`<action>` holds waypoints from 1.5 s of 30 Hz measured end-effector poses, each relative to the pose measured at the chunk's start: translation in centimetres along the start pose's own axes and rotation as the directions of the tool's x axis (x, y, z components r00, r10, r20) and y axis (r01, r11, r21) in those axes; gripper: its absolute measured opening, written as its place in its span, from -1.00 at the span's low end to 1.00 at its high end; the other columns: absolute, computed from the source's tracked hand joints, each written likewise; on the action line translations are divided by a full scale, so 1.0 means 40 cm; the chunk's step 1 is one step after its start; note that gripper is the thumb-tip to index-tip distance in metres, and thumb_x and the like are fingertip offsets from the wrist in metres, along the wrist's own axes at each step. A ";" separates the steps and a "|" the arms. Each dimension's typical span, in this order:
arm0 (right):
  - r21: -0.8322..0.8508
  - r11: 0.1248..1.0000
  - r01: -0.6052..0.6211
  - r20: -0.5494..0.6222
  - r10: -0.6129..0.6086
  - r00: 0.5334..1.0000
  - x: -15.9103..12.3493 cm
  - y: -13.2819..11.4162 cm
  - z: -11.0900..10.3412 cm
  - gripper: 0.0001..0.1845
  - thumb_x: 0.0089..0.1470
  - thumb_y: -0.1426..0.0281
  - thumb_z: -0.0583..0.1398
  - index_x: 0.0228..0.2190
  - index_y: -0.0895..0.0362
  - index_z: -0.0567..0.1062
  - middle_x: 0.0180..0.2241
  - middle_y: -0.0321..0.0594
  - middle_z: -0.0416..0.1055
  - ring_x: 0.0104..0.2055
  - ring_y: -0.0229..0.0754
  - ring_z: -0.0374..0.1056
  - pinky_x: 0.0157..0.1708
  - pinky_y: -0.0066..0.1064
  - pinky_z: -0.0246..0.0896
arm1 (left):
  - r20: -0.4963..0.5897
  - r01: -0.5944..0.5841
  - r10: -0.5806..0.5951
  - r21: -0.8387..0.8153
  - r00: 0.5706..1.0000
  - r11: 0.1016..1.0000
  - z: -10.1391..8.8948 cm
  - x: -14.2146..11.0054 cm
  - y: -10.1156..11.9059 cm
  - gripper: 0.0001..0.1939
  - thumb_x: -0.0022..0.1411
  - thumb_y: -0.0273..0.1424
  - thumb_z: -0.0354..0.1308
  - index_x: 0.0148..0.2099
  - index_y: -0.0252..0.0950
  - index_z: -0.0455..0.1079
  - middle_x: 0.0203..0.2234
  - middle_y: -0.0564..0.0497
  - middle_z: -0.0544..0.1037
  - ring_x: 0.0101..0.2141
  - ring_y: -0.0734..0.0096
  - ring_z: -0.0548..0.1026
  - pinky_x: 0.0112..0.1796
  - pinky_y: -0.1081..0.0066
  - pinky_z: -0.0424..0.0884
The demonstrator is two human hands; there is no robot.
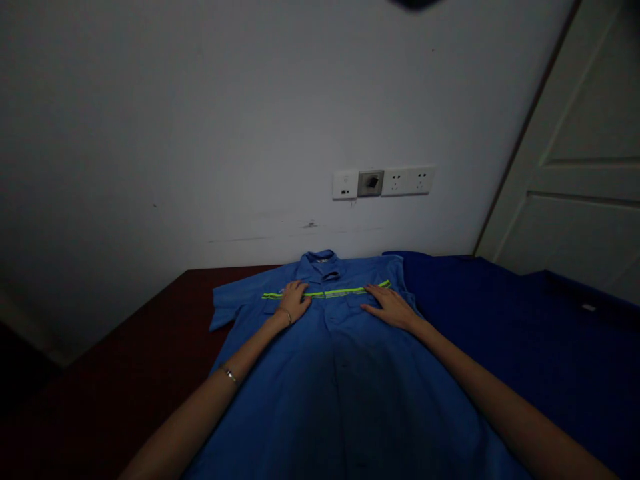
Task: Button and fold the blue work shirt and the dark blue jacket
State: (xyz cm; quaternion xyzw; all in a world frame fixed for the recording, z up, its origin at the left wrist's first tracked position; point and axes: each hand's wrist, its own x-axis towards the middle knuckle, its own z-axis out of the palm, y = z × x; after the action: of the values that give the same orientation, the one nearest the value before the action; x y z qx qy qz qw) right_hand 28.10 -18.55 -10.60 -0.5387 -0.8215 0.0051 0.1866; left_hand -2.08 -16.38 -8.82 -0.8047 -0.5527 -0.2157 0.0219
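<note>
A blue short-sleeved work shirt [310,360] lies spread front side up, its collar [320,263] toward the wall. A yellow-green reflective stripe [345,291] crosses its chest. My left hand [295,301] rests flat on the left part of the chest, over the stripe, fingers stretched out. On the right part, my right hand [390,307] lies with spread fingers, the fingertips at the stripe. The sleeve on the left sticks out sideways; on the right, no full sleeve shows. Both hands press on the cloth without gripping it.
Beneath the shirt is a dark red table [165,333]. Dark blue cloth [480,320] covers the right side. Behind stands a pale wall [225,133] with a row of sockets [395,181]. A white panelled door [575,167] is at the right.
</note>
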 end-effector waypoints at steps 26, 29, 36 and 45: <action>0.047 0.997 -0.054 0.094 0.049 0.994 -0.022 -0.320 -0.065 -0.82 -0.08 0.40 0.08 -0.40 0.16 0.44 -0.42 -0.13 0.44 -0.38 -0.16 0.35 -0.43 -0.45 0.09 | 0.052 -0.185 0.201 -0.224 0.978 0.957 -0.049 -0.135 0.123 -0.71 0.09 -0.51 0.01 -0.14 -0.22 0.41 -0.27 -0.01 0.44 -0.19 0.33 0.32 -0.18 0.33 0.21; 0.315 0.943 -0.109 0.149 0.064 0.987 -0.012 -0.280 -0.072 -0.83 -0.15 0.46 0.08 -0.47 0.18 0.45 -0.53 -0.25 0.40 -0.46 -0.25 0.30 -0.46 -0.50 0.09 | 0.054 -0.224 0.240 -0.206 0.969 0.953 -0.059 -0.139 0.129 -0.76 0.08 -0.44 0.06 -0.17 -0.20 0.42 -0.27 -0.01 0.43 -0.20 0.32 0.31 -0.17 0.31 0.19; 0.640 0.669 -0.378 0.399 0.132 0.908 0.000 -0.232 -0.068 -0.76 -0.26 0.51 0.05 -0.45 0.22 0.43 -0.62 -0.40 0.26 -0.61 -0.35 0.18 -0.63 -0.55 0.14 | 0.089 -0.347 0.363 -0.155 0.927 0.925 -0.068 -0.141 0.134 -0.80 0.11 -0.40 0.09 -0.18 -0.20 0.41 -0.26 0.00 0.41 -0.18 0.34 0.29 -0.13 0.30 0.14; 0.696 0.669 -0.260 0.302 0.056 0.952 0.005 -0.235 -0.083 -0.82 -0.24 0.50 0.05 -0.54 0.23 0.44 -0.69 -0.41 0.23 -0.65 -0.39 0.13 -0.67 -0.60 0.05 | 0.075 -0.365 0.381 -0.167 0.922 0.916 -0.061 -0.134 0.132 -0.83 0.11 -0.48 0.04 -0.23 -0.24 0.39 -0.28 0.02 0.46 -0.18 0.40 0.34 -0.08 0.30 0.13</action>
State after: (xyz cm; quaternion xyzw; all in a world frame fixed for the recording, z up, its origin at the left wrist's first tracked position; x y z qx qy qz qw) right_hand 20.77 -22.93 -5.48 -0.4842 -0.7179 0.4168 0.2766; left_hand 0.27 -23.80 -7.53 -0.9050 -0.3716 -0.2055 -0.0272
